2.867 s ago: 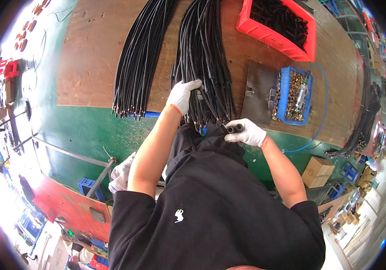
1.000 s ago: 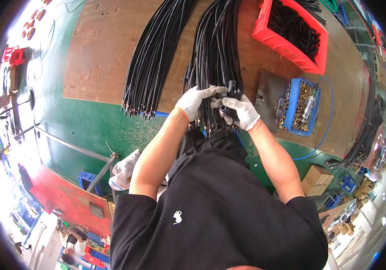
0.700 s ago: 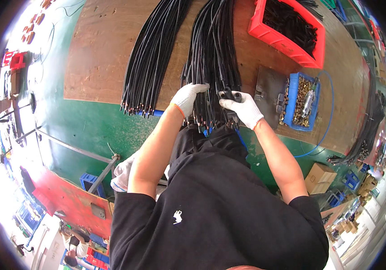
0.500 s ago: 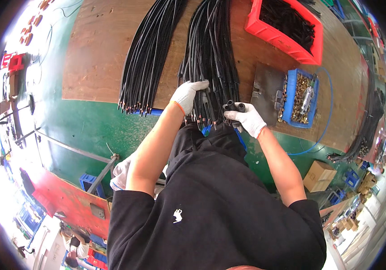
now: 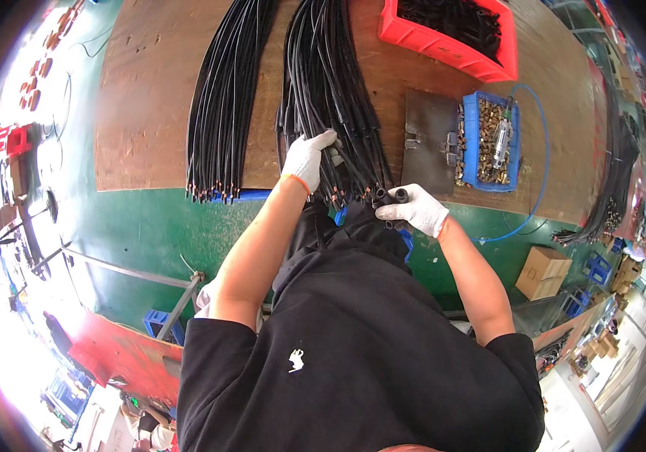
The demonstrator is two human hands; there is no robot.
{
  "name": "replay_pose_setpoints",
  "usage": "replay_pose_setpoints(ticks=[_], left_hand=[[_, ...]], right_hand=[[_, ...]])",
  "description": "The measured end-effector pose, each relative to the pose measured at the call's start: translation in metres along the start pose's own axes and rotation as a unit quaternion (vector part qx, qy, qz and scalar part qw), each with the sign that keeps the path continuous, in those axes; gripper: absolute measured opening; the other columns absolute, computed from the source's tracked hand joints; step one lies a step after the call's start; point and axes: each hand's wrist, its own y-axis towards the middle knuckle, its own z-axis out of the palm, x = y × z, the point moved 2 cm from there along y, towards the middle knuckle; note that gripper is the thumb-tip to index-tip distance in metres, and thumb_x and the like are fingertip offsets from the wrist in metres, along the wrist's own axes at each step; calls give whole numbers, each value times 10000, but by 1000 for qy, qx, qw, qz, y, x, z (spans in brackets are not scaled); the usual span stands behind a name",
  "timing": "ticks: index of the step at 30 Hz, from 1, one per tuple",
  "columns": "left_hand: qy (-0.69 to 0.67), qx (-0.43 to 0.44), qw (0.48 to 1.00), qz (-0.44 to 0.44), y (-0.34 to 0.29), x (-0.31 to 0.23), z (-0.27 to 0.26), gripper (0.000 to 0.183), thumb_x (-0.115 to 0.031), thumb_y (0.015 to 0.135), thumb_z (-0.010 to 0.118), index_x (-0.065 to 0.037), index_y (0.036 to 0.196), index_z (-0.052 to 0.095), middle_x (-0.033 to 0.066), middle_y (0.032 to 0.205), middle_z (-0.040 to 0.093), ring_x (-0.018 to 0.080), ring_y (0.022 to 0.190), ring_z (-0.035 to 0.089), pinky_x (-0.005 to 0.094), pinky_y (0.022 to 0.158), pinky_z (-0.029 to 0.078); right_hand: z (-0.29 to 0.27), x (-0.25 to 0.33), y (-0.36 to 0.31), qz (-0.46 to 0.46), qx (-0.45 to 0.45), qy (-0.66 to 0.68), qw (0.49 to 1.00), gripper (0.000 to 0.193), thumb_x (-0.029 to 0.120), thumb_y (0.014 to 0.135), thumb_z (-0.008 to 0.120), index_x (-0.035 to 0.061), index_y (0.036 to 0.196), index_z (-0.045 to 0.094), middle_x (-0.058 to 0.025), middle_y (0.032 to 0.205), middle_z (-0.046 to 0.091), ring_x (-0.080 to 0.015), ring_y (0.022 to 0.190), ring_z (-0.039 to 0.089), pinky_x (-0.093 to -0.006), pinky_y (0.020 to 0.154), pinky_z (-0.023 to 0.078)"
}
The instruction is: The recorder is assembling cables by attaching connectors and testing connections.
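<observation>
My left hand (image 5: 305,161), in a white glove with an orange cuff, is closed on black cables (image 5: 323,98) of the middle bundle, which hangs over the table's near edge. Exactly how many cables it grips is hidden. Bare copper-coloured tips show at the cable ends near my lap. Several short black sleeves (image 5: 401,195) are gripped in my gloved right hand (image 5: 419,212), their round open ends facing up, just right of those cable tips. Whether a cable end touches a sleeve, I cannot tell.
A second cable bundle (image 5: 226,98) lies to the left on the wooden table (image 5: 142,113). Farther right are a red bin (image 5: 443,51) of black sleeves, a metal plate (image 5: 430,135) and a blue bin (image 5: 472,162) of brass fittings, with an air tool (image 5: 500,143) and blue hose (image 5: 544,162).
The view has shifted, so the table sits farther left and higher. My right hand with the sleeves has drawn slightly nearer my body; my left hand stays closed on the bundle.
</observation>
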Motion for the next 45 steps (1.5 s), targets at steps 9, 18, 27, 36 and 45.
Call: replay_pose_setpoints(ticks=[9, 18, 27, 36, 45], left_hand=[[26, -3, 999, -22, -3, -9, -5, 117, -114, 906, 785, -10, 942, 747, 72, 826, 723, 172, 675, 677, 319, 611, 581], [44, -3, 998, -46, -5, -16, -21, 172, -183, 918, 793, -22, 955, 745, 69, 820, 716, 166, 647, 658, 316, 595, 555], [48, 1, 998, -37, -24, -49, -60, 243, -295, 995, 736, -61, 966, 677, 51, 828, 689, 132, 642, 631, 292, 607, 557], [-64, 37, 996, -45, -19, -26, -40, 242, -196, 949, 802, -7, 1030, 675, 98, 930, 727, 192, 760, 717, 320, 658, 617], [-120, 57, 991, -28, -21, -24, -31, 165, -134, 1005, 722, -15, 1112, 683, 86, 949, 714, 148, 768, 684, 260, 674, 592]], right_hand=[[14, 34, 23, 60, -11, -48, 997, 264, 290, 857, 845, 55, 951, 770, -21, 736, 697, -115, 533, 589, -273, 466, 432], [26, 70, 101, 35, -11, 33, 999, 172, 244, 895, 789, 81, 940, 755, -12, 710, 673, -122, 490, 571, -288, 399, 390], [26, 135, 194, -3, -134, 123, 983, 214, 287, 903, 788, 98, 844, 708, -35, 714, 656, -152, 517, 575, -288, 400, 378], [33, 138, 204, -45, -51, 461, 885, 178, 287, 1003, 705, 139, 912, 665, -80, 818, 698, -159, 583, 603, -262, 446, 444], [14, 92, 177, -91, -185, 377, 903, 305, 426, 977, 765, 145, 1006, 652, -16, 836, 690, -142, 616, 634, -279, 497, 508]])
